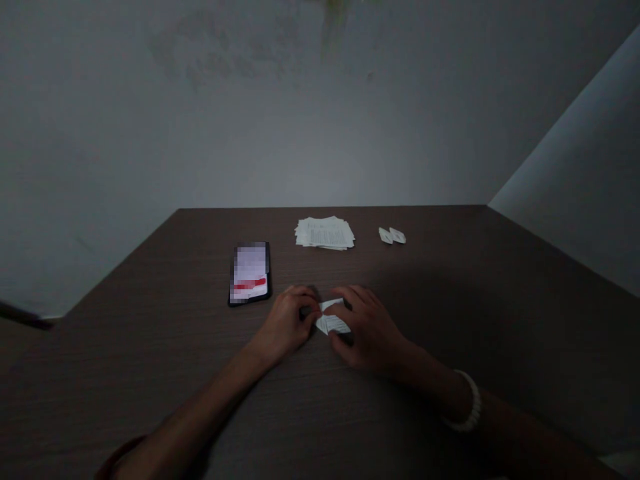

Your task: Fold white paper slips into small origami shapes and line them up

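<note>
A small piece of printed paper, with what look like folded edges, lies on the dark wooden table between my hands. My left hand has its fingers curled and closed on the paper's left edge. From the right, my right hand curves over the same paper, its fingers and thumb bent around the right side. Parts of the paper are hidden under the fingers of both hands. A white beaded bracelet circles my right wrist.
A phone with a lit, blurred screen lies left of my hands. Beyond them is a loose stack of printed papers. Two small folded papers sit at the back right. The table meets a grey wall.
</note>
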Demonstrator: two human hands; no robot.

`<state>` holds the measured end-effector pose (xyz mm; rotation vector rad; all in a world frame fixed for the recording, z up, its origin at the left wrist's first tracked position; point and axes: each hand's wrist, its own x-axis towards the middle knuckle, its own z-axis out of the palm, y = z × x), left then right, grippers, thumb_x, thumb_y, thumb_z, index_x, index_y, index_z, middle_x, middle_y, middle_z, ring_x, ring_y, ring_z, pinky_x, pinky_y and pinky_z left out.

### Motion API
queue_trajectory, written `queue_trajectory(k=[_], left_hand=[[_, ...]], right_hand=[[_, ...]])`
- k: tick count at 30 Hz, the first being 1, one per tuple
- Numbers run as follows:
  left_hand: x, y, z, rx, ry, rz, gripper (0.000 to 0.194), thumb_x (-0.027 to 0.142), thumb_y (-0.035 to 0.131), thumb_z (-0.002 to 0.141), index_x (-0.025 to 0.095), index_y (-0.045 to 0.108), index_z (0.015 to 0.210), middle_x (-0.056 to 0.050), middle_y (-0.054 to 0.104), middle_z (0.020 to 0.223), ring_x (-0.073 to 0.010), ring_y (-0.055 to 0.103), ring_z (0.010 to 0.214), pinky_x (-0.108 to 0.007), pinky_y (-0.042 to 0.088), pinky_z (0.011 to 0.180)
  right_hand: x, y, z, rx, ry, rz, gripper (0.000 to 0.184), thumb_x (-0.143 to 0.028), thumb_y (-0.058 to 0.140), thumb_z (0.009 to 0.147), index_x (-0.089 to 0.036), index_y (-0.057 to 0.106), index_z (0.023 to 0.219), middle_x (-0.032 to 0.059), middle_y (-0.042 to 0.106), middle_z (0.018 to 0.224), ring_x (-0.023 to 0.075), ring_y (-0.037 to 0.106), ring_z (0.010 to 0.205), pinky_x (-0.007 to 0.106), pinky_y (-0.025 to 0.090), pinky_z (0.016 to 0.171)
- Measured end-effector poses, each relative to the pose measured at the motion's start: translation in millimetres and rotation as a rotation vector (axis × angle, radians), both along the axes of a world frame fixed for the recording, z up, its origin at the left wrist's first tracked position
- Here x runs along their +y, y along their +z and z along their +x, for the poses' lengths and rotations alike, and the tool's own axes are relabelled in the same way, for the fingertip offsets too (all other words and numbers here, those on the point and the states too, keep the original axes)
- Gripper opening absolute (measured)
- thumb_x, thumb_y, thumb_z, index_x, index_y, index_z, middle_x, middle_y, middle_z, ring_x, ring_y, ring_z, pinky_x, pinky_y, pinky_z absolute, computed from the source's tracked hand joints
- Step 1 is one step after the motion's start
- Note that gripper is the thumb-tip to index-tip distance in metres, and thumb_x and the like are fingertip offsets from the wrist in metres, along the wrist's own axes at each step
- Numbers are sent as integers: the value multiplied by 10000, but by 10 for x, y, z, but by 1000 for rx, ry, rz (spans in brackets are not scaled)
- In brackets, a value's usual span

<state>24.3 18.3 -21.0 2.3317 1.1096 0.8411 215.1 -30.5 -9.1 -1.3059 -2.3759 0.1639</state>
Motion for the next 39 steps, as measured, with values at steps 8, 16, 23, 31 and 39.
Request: queue_trajectory(k=[8, 16, 23, 31, 39], left_hand=[[-2, -13, -4, 15, 2, -9, 114, 99, 623, 749, 185, 690, 714, -53, 675, 904, -238, 591, 898, -425, 464, 836], [-14, -14, -3, 43, 5, 3, 93, 125, 624, 780, 177, 689, 740, -57, 665, 919, -238, 570, 901, -422, 437, 832], [-28, -1, 7, 92, 27, -12, 107, 112, 624, 784, 179, 694, 740, -57, 659, 914, -243, 560, 905, -419, 429, 827], [-57, 35, 23, 107, 49, -34, 120, 107, 616, 776, 188, 700, 755, -49, 660, 926, -233, 556, 911, -401, 417, 835], [-56, 36, 25, 113, 42, -30, 108, 128, 608, 781, 178, 701, 757, -55, 654, 921, -241, 543, 922, -399, 412, 820]], right_hand=[[22, -35, 45, 1, 84, -28, 294, -283, 574, 839, -248, 651, 1120, 57, 602, 1161, 242, 497, 1054, 405, 375, 919], [31, -12, 65, -9, 116, -45, 335, -272, 572, 840, -217, 624, 1166, 64, 600, 1173, 236, 495, 1053, 391, 381, 912], [85, -42, 55, 27, 91, -14, 183, -261, 524, 910, -216, 691, 970, 47, 628, 1091, 204, 517, 993, 357, 391, 871], [194, -180, -3, 155, 5, 29, 102, -255, 660, 831, -203, 688, 748, 30, 645, 916, 175, 532, 843, 330, 391, 785], [217, -127, 13, 165, 57, 7, 72, -267, 683, 818, -208, 698, 856, 32, 654, 914, 181, 540, 855, 327, 399, 798]])
